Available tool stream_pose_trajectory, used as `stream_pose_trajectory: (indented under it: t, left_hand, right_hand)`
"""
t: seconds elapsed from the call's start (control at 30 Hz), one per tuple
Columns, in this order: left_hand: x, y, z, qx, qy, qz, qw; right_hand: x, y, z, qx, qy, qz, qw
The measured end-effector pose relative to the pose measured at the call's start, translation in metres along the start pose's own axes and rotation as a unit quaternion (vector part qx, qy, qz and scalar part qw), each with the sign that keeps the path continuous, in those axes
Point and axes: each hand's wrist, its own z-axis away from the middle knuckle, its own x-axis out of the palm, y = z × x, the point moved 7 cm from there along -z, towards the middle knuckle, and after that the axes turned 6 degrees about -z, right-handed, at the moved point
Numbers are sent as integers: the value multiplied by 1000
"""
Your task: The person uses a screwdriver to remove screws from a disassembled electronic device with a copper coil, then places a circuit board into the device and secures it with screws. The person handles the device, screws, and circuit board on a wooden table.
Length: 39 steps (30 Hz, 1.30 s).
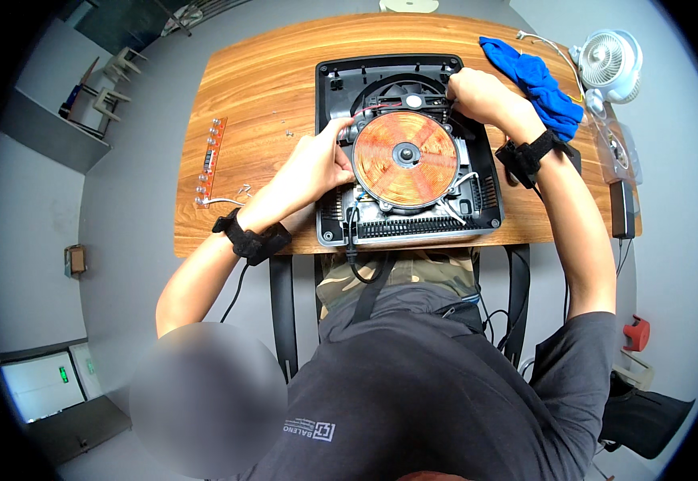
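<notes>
An opened induction cooker (pixel 329 88) lies on the table in front of me, its black shell exposing the parts inside. In its middle sits a round copper coil (pixel 389 176) with a dark centre. My left hand (pixel 317 164) grips the coil's left edge, thumb above and fingers lower down. Toward the shell's far right corner, my right hand (pixel 481 96) has its fingers curled in a pinch; what is between them is hidden. Behind the coil is a black fan (pixel 401 86), partly covered by a bracket. White wires (pixel 451 212) come out at the coil's near right.
A circuit board strip (pixel 211 160) and loose screws (pixel 244 190) lie on the left of the wooden table (pixel 261 72). At the right are a blue cloth (pixel 529 76), a white fan (pixel 605 60), a clear plastic box (pixel 620 152) and a black adapter (pixel 621 208). A black cord (pixel 352 240) hangs over the front edge.
</notes>
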Motion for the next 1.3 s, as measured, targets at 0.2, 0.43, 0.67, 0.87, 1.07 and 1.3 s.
stream_pose_trajectory:
  t: [0.2,0.43,0.67,0.87,1.07,1.3]
  left_hand:
    - [-1,1,5,-5,-1,13,1000]
    - [-4,14,3,29,-32,-7,999]
    - [-2,19,4,50,-28,-13,998]
    - [1,11,6,72,-9,-23,997]
    - [1,11,11,77,13,-8,997]
    - [4,9,12,54,38,-9,998]
  right_hand:
    - [-2,-2,2,0,8,-10,1000]
    - [1,1,1,4,-1,-13,1000]
    - [-1,0,2,6,-6,-16,1000]
    - [1,0,0,10,-2,-15,1000]
    - [0,-1,2,2,-1,-16,1000]
    - [-1,-2,1,6,-1,-9,1000]
